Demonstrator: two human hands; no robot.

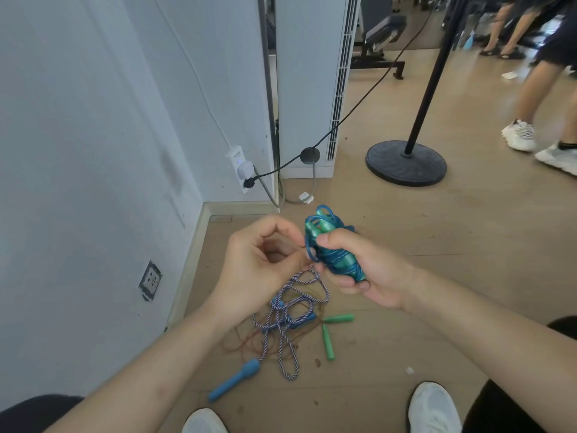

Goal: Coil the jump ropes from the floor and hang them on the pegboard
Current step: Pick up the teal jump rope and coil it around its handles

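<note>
My right hand (365, 270) grips a coiled blue jump rope (332, 245), its cord wound around its green handles. My left hand (259, 264) is beside it, fingers curled, pinching the loose end of the blue cord at the bundle's left side. Below on the wooden floor lies a tangled blue-and-white braided rope (290, 323) with blue handles (234, 381). A thin brownish rope (249, 342) with two green handles (327, 337) lies mixed in with it. No pegboard is in view.
A white wall (93, 151) with a socket stands at left, with a plugged power strip (242, 168) and cables in the corner. A white cabinet (309, 89) and a black stand base (406, 162) are ahead. Another person's legs (537, 120) are at right. My shoes (434, 407) are at the bottom.
</note>
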